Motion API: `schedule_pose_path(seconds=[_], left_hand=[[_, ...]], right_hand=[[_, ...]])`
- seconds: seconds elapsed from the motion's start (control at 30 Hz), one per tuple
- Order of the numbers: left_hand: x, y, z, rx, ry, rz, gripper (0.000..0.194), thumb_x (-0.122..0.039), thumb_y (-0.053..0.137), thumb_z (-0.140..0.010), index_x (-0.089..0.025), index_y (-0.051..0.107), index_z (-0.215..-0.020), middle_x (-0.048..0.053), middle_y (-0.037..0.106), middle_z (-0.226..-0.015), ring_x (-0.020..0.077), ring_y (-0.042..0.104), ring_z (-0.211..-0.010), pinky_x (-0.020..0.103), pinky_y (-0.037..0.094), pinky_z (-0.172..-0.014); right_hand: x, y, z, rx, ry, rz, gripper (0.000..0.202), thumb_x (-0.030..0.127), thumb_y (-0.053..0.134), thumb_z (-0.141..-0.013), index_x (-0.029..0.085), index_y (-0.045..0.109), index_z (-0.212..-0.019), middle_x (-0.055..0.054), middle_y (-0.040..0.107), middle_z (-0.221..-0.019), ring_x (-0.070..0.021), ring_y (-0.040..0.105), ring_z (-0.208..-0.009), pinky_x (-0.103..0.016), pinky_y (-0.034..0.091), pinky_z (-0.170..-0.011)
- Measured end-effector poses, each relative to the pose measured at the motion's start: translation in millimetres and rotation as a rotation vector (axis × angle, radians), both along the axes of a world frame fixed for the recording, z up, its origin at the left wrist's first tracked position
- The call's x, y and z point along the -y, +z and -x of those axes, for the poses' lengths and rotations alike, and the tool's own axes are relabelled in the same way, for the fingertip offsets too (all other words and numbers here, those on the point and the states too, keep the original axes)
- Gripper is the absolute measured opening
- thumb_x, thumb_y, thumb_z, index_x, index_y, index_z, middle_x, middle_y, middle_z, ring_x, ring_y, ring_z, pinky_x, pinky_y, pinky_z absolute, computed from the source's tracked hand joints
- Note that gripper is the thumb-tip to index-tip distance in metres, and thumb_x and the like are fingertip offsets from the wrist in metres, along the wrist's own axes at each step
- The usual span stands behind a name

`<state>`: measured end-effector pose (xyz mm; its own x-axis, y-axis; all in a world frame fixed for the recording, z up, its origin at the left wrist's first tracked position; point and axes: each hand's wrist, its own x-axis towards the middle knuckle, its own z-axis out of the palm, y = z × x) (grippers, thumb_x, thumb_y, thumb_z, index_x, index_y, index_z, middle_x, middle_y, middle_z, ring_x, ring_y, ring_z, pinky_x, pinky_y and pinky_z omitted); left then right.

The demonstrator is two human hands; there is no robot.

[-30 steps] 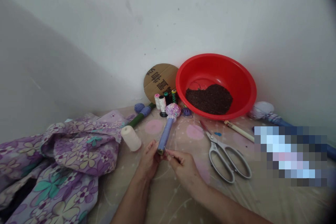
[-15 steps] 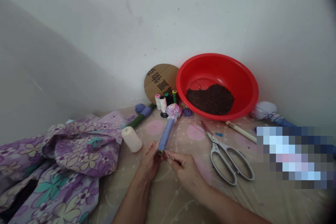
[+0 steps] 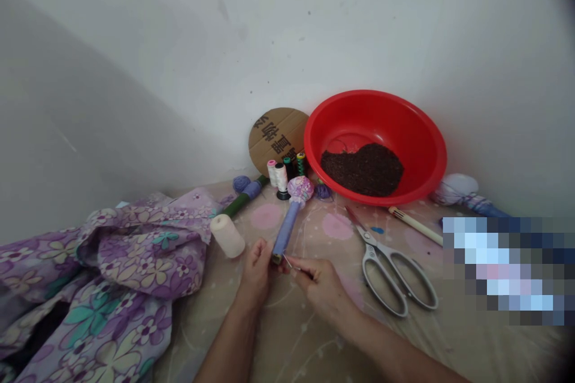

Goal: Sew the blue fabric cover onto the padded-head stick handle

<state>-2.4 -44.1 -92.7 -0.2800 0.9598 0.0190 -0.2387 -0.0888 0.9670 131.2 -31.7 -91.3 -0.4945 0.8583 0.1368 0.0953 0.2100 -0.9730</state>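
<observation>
gripping purple stick (image 3: 288, 227), left fingers (image 3: 259, 250) adjoin right fingers (image 3: 309, 264) pinching thin tool (image 3: 288, 262); cardboard (image 3: 272, 140) reads "置物".

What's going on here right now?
A person's left hand holds a purple rod near its closer end. The right hand pinches a thin tool beside that end; whether its tip touches the rod is hard to tell. Scissors lie to the right, a red bowl of dark material sits behind them, and flowered cloth lies to the left.
</observation>
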Motion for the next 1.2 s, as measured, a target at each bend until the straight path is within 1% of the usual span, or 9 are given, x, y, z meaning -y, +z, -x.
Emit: schedule_pose_path(seconds=[0.07,0.13,0.37,0.53,0.7,0.83,0.93,1.07,1.2], left_hand=[[0.2,0.3,0.5,-0.149,0.057,-0.007,0.027,-0.036,0.048,-0.074,-0.019,0.033,-0.059,-0.005,0.048,-0.045,0.0083,0.047,-0.041,0.019,0.036,-0.042],[0.4,-0.1,1.0,-0.245,0.101,-0.019,0.028,-0.038,0.046,-0.075,-0.020,0.031,-0.059,-0.006,0.048,-0.045,0.0091,0.048,-0.040,0.020,0.037,-0.042],[2.0,-4.2,0.7,-0.398,0.188,-0.044,0.027,-0.039,0.042,-0.076,-0.020,0.033,-0.060,-0.006,0.049,-0.048,0.0101,0.051,-0.044,0.021,0.039,-0.047],[2.0,-3.9,0.1,-0.430,0.202,-0.048,0.027,-0.039,0.041,-0.077,-0.020,0.033,-0.060,-0.005,0.049,-0.047,0.0101,0.050,-0.044,0.021,0.038,-0.046],[2.9,-3.1,-0.7,-0.437,0.209,-0.041,0.027,-0.038,0.041,-0.077,-0.020,0.034,-0.059,-0.005,0.049,-0.046,0.0100,0.050,-0.044,0.021,0.038,-0.048],[2.6,-3.4,-1.5,-0.433,0.206,-0.038,0.026,-0.037,0.041,-0.078,-0.020,0.033,-0.059,-0.005,0.049,-0.047,0.0099,0.049,-0.045,0.021,0.038,-0.048],[1.6,-4.3,-1.9,-0.431,0.194,-0.041,0.026,-0.036,0.041,-0.078,-0.020,0.032,-0.059,-0.006,0.049,-0.047,0.0099,0.049,-0.045,0.021,0.038,-0.048],[1.0,-4.6,-2.9,-0.406,0.185,-0.037,0.026,-0.036,0.042,-0.077,-0.020,0.031,-0.059,-0.006,0.048,-0.047,0.0099,0.049,-0.043,0.021,0.038,-0.046],[0.8,-4.9,-3.5,-0.420,0.196,-0.042,0.026,-0.037,0.042,-0.076,-0.020,0.032,-0.059,-0.006,0.047,-0.047,0.0097,0.048,-0.044,0.021,0.037,-0.047]], right_hand=[[0.2,1.1,-0.7,0.006,-0.002,-0.013,0.029,0.026,0.045,-0.074,0.026,0.061,-0.098,-0.001,0.064,-0.093,-0.0197,0.057,-0.083,-0.033,0.043,-0.074],[0.3,1.6,-1.4,0.016,-0.017,-0.021,0.030,0.025,0.045,-0.074,0.025,0.060,-0.099,-0.001,0.064,-0.094,-0.0198,0.057,-0.083,-0.033,0.044,-0.073],[0.0,1.3,-2.3,0.019,-0.032,-0.028,0.031,0.025,0.045,-0.073,0.027,0.059,-0.100,0.000,0.064,-0.093,-0.0195,0.058,-0.079,-0.032,0.045,-0.069],[-0.1,3.7,-2.9,0.018,-0.026,-0.032,0.031,0.024,0.045,-0.073,0.026,0.059,-0.100,0.000,0.065,-0.091,-0.0193,0.058,-0.078,-0.031,0.045,-0.068],[-2.4,5.9,-2.7,-0.009,0.016,-0.054,0.032,0.021,0.044,-0.072,0.025,0.059,-0.100,0.000,0.065,-0.090,-0.0190,0.057,-0.079,-0.031,0.044,-0.068],[-5.2,7.0,-3.7,0.036,0.051,-0.062,0.034,0.018,0.041,-0.072,0.025,0.058,-0.101,0.001,0.065,-0.090,-0.0174,0.058,-0.073,-0.029,0.044,-0.064],[-7.3,6.9,-3.6,0.037,0.066,-0.077,0.034,0.017,0.040,-0.072,0.027,0.059,-0.099,0.003,0.066,-0.086,-0.0169,0.058,-0.070,-0.028,0.044,-0.063],[-7.2,9.0,-2.1,0.023,0.045,-0.076,0.033,0.016,0.041,-0.071,0.025,0.063,-0.093,0.003,0.067,-0.079,-0.0168,0.058,-0.066,-0.027,0.044,-0.061],[-3.2,15.0,-1.7,0.009,0.016,-0.048,0.031,0.017,0.041,-0.072,0.021,0.064,-0.093,0.000,0.067,-0.075,-0.0152,0.057,-0.063,-0.025,0.043,-0.059]])
